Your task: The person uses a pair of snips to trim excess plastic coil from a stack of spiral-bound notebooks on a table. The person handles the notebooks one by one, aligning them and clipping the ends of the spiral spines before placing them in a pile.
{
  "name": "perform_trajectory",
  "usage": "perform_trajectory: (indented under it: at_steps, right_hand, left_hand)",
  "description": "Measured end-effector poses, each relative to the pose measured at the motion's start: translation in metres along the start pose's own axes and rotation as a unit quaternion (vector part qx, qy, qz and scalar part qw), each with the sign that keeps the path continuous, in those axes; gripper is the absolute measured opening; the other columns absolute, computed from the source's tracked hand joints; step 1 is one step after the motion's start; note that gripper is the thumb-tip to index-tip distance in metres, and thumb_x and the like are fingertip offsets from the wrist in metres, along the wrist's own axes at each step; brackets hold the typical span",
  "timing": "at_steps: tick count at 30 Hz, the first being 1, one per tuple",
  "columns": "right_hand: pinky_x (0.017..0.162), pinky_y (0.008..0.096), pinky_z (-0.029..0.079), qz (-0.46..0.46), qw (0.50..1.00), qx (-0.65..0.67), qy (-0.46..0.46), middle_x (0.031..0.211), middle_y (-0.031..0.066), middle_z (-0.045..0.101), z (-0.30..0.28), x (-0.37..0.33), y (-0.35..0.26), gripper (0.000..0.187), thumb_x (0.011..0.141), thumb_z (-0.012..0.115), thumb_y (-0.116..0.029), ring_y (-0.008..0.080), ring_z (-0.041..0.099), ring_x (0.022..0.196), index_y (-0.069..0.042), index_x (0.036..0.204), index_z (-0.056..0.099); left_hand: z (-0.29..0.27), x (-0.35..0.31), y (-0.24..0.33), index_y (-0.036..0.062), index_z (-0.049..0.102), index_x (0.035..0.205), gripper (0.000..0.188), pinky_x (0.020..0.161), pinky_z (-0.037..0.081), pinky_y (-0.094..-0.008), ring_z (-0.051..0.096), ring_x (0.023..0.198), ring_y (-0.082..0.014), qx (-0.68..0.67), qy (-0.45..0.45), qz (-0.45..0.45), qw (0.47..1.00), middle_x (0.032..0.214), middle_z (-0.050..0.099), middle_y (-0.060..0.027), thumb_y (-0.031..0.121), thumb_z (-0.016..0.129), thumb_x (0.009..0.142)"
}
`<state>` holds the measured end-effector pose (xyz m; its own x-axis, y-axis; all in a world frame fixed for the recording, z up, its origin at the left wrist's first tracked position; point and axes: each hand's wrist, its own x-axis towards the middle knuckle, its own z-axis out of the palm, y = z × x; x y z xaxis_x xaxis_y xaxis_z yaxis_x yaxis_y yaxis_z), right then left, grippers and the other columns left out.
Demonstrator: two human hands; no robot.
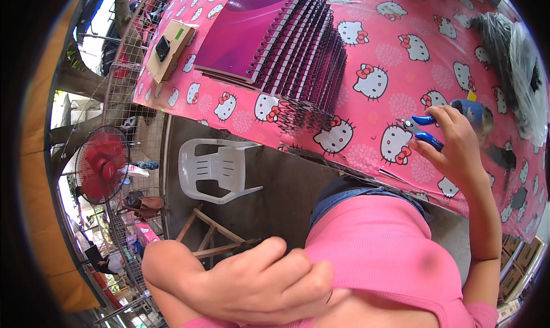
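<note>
The right hand is raised over the near edge of the bench, its fingers curled around the blue handles of a small pair of pliers whose metal tip points left above the pink cartoon-cat tablecloth. The left hand is down against the person's pink shirt, fingers pressed together and pinching a fold of the fabric. Further along the bench lies a fanned stack of spiral-bound notebooks with magenta covers. Beyond stand 1 white plastic chair and 1 red fan.

Pink cat-patterned tablecloth, magenta spiral notebooks, blue-handled pliers, white chair.
</note>
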<state>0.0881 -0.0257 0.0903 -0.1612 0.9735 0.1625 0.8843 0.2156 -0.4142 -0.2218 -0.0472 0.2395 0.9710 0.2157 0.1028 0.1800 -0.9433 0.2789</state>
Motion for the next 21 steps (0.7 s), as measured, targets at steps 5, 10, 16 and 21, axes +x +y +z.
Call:
perform_trajectory:
  at_steps: [5, 10, 16, 21]
  right_hand:
    - [0.085, 0.0443, 0.044, -0.012, 1.000, -0.006, 0.026, 0.106, 0.0193, 0.059, -0.003, -0.003, 0.004, 0.056, 0.073, 0.076, -0.039, 0.0369, 0.058, 0.096, 0.002, 0.107, 0.057]
    - [0.083, 0.0436, 0.045, -0.035, 0.999, 0.006, 0.034, 0.102, 0.0183, 0.060, -0.005, 0.004, -0.006, 0.055, 0.072, 0.078, -0.037, 0.0360, 0.058, 0.093, 0.002, 0.106, 0.058]
    - [0.079, 0.0419, 0.045, -0.094, 0.994, -0.001, 0.056, 0.097, 0.0160, 0.060, -0.008, 0.020, -0.017, 0.055, 0.069, 0.079, -0.036, 0.0337, 0.057, 0.089, 0.001, 0.104, 0.058]
    - [0.077, 0.0415, 0.045, -0.145, 0.987, 0.022, 0.066, 0.094, 0.0141, 0.059, -0.012, 0.039, -0.041, 0.055, 0.068, 0.079, -0.037, 0.0323, 0.057, 0.087, 0.000, 0.101, 0.058]
  left_hand:
    - [-0.019, -0.002, 0.001, 0.0149, 0.067, 0.083, 0.022, 0.052, 0.037, -0.0283, 0.048, 0.064, -0.0181, -0.083, -0.112, -0.054, 0.989, 0.089, 0.052, -0.0070, 0.016, 0.071, 0.062]
    - [-0.013, 0.003, 0.008, 0.0118, 0.065, 0.078, 0.021, 0.051, 0.036, -0.0309, 0.048, 0.062, -0.0190, -0.008, -0.025, -0.089, 0.996, 0.089, 0.052, -0.0085, 0.016, 0.074, 0.059]
    - [-0.012, -0.003, 0.001, 0.0034, 0.064, 0.076, 0.018, 0.049, 0.039, -0.0361, 0.054, 0.059, -0.0243, -0.203, -0.112, -0.177, 0.956, 0.077, 0.056, -0.0120, 0.016, 0.074, 0.069]
    - [-0.062, -0.002, -0.013, 0.0051, 0.064, 0.099, 0.035, 0.060, 0.043, -0.0380, 0.056, 0.060, -0.0254, -0.504, -0.291, -0.316, 0.749, 0.068, 0.058, -0.0129, 0.035, 0.070, 0.083]
